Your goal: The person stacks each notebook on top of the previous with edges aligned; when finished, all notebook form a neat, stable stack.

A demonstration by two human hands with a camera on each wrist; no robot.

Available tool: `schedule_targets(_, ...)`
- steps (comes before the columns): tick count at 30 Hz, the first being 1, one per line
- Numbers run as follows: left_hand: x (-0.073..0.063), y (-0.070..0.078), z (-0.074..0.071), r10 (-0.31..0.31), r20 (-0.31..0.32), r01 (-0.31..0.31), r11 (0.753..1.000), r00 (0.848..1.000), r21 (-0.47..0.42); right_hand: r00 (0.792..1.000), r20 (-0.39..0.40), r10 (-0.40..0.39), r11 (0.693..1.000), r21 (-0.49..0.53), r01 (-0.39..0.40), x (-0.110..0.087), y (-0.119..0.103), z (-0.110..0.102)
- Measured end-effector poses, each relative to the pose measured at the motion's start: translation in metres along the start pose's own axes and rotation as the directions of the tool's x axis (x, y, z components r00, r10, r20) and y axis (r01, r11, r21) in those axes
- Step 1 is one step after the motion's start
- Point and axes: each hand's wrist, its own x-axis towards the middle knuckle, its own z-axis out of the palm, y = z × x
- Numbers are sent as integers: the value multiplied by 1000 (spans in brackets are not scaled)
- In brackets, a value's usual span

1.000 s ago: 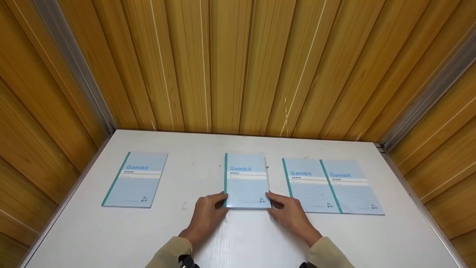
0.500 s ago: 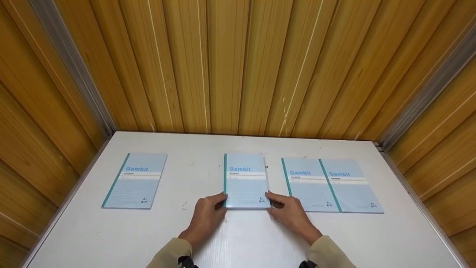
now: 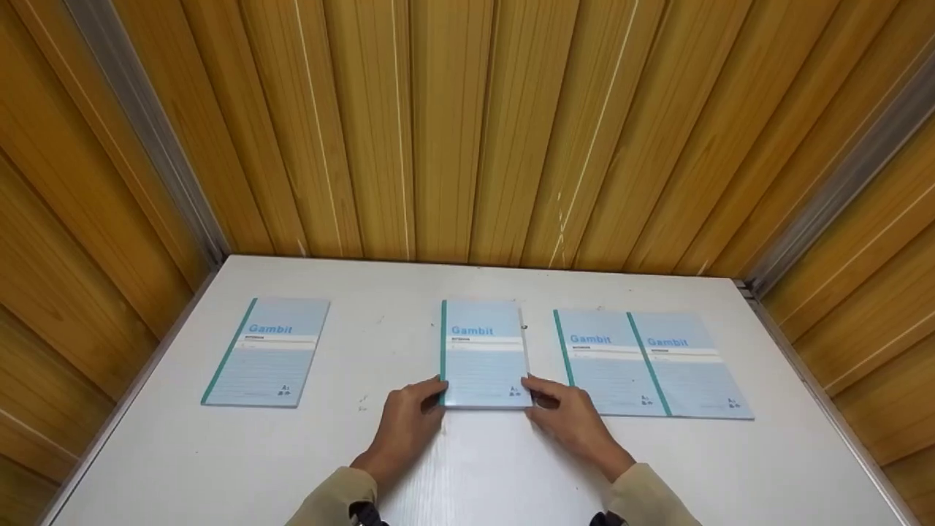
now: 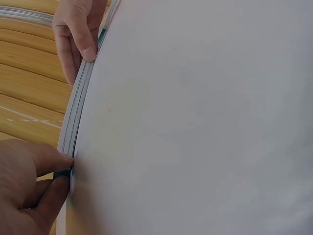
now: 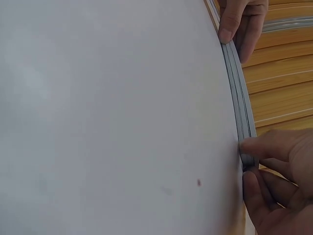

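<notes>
A light-blue notebook (image 3: 486, 365) with a green spine and "Gambit" on its cover lies flat at the middle of the white table. In the left wrist view, layered edges (image 4: 73, 122) suggest more than one notebook stacked there. My left hand (image 3: 406, 424) grips the near left corner, with thumb and fingers about it. At the near right corner, my right hand (image 3: 573, 422) grips in the same way. The right wrist view shows the right thumb and fingers around the end of the layered edge (image 5: 237, 93). The undersides of the notebooks are hidden.
One more Gambit notebook (image 3: 266, 354) lies apart at the left of the white table (image 3: 467, 475). Two others, a nearer one (image 3: 606, 372) and an outer one (image 3: 694, 372), lie side by side at the right. A wood-patterned wall (image 3: 445, 131) borders the table's back.
</notes>
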Motion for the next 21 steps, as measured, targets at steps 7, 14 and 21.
schedule_targets(7,-1,3,1,-41,20,42,998,999,-51,999,33,12,1000,3,-13,0,-3,-6)
schedule_targets(14,0,3,-5,-61,57,67,993,996,-98,996,-50,-80,994,-80,75,3,-14,1)
schedule_targets(21,-4,-4,-16,-62,77,69,993,995,-94,926,-133,-352,926,-193,325,8,-28,15)
